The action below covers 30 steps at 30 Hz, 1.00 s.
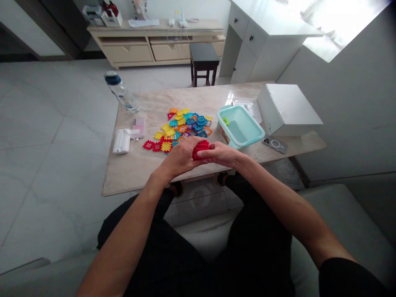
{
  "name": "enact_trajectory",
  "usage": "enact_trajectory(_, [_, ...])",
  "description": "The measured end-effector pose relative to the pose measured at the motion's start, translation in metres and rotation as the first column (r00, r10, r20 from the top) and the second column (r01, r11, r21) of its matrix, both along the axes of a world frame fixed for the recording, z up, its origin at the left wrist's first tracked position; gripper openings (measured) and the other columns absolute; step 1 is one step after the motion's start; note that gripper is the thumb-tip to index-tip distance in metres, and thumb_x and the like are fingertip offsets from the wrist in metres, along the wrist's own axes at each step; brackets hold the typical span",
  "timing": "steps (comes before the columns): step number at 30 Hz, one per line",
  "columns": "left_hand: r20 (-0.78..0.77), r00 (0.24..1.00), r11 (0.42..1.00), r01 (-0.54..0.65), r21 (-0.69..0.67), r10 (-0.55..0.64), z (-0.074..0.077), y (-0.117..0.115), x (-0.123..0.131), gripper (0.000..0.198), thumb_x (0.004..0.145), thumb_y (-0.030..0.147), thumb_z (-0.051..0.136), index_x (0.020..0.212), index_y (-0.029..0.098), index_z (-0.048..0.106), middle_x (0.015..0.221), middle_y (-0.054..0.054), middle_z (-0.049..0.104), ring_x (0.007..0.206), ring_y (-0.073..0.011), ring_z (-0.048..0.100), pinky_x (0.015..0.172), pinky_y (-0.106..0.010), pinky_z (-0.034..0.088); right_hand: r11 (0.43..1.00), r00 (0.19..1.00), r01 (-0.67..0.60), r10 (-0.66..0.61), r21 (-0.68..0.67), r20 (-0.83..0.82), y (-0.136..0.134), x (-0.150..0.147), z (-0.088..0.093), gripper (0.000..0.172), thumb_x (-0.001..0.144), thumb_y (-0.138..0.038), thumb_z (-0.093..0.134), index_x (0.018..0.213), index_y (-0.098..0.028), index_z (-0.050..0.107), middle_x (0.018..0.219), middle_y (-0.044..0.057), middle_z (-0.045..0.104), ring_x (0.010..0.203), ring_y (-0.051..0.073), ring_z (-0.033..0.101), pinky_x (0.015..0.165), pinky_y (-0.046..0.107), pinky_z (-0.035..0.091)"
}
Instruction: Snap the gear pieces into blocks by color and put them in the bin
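Note:
Both my hands meet above the near edge of a marble coffee table point(136, 169). My left hand point(181, 159) and my right hand point(221, 153) together grip a red plastic interlocking piece point(200, 149), which looks like stacked red tiles. Just beyond them lies a pile of colourful interlocking tiles point(182, 126) in yellow, blue, orange and red, with a few red tiles point(153, 145) at its near left. A teal plastic bin point(240, 127) stands right of the pile and holds a green piece point(225, 121).
A water bottle point(122, 93) lies at the table's far left. A white folded item point(121, 141) and a small card lie at the left. A white box point(287, 109) and a phone point(274, 144) sit at the right. A dark stool point(203, 62) stands beyond.

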<state>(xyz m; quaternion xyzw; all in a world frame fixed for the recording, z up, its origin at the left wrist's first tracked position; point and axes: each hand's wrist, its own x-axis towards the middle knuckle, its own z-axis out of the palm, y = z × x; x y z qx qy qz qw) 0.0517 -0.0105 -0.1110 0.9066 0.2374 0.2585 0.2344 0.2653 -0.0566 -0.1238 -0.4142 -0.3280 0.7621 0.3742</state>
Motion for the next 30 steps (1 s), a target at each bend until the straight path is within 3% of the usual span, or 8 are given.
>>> enact_trajectory(3, [0.063,0.998,0.999,-0.005,-0.039,0.008,0.003,-0.002,0.001,0.062,0.094,0.045,0.091,0.145,0.021,0.066,0.138,-0.013,0.078,0.126,-0.0300,0.078,0.109,-0.044,0.065,1.000,0.998,-0.003,0.001,-0.019,-0.064,-0.001,-0.001,0.004,0.048,0.060,-0.035,0.112,0.089,-0.011,0.083,0.090,0.006,0.081,0.081,0.014,0.074,0.080,0.025,0.065])
enact_trajectory(8, [0.120,0.992,0.999,0.028,-0.028,-0.024,0.004,-0.004,0.003,0.068,0.092,0.043,0.094,0.149,0.020,0.066,0.142,-0.013,0.078,0.127,-0.0284,0.078,0.111,-0.041,0.064,0.999,0.995,-0.028,0.024,-0.031,-0.101,-0.003,0.002,0.007,0.049,0.064,-0.034,0.112,0.095,-0.011,0.083,0.095,0.008,0.083,0.085,0.016,0.076,0.083,0.028,0.066])
enact_trajectory(15, [0.141,0.990,1.000,0.010,-0.003,-0.009,0.007,-0.008,0.007,0.056,0.094,0.043,0.091,0.141,0.020,0.072,0.137,-0.012,0.082,0.124,-0.0267,0.080,0.110,-0.038,0.065,0.999,0.990,-0.049,0.045,-0.023,-0.137,-0.005,0.005,0.002,0.053,0.065,-0.038,0.112,0.099,-0.009,0.084,0.099,0.011,0.084,0.092,0.019,0.079,0.092,0.032,0.067])
enact_trajectory(21, [0.110,0.993,0.999,-0.033,-0.032,0.036,0.011,-0.005,0.005,0.054,0.093,0.046,0.090,0.139,0.021,0.073,0.134,-0.011,0.083,0.121,-0.0271,0.081,0.109,-0.039,0.064,0.999,0.977,0.024,-0.017,0.031,-0.211,-0.004,0.000,0.006,0.053,0.077,-0.054,0.104,0.105,-0.013,0.084,0.111,0.012,0.085,0.100,0.020,0.079,0.095,0.032,0.067])
enact_trajectory(25, [0.103,0.994,1.000,-0.021,-0.015,0.022,0.012,-0.006,0.004,0.055,0.093,0.042,0.091,0.140,0.023,0.071,0.135,-0.010,0.082,0.121,-0.0265,0.081,0.109,-0.037,0.064,0.999,0.980,0.026,-0.018,0.039,-0.197,-0.002,-0.001,0.006,0.054,0.071,-0.051,0.108,0.102,-0.013,0.086,0.109,0.010,0.086,0.099,0.018,0.079,0.093,0.028,0.066])
enact_trajectory(30, [0.106,0.994,0.999,-0.031,-0.013,0.032,0.008,-0.010,0.002,0.070,0.094,0.042,0.091,0.153,0.028,0.057,0.142,-0.008,0.079,0.126,-0.0260,0.080,0.107,-0.036,0.064,0.998,0.984,0.029,-0.018,0.058,-0.179,-0.003,-0.003,0.005,0.053,0.073,-0.053,0.106,0.102,-0.013,0.086,0.110,0.011,0.086,0.101,0.019,0.080,0.098,0.030,0.065])
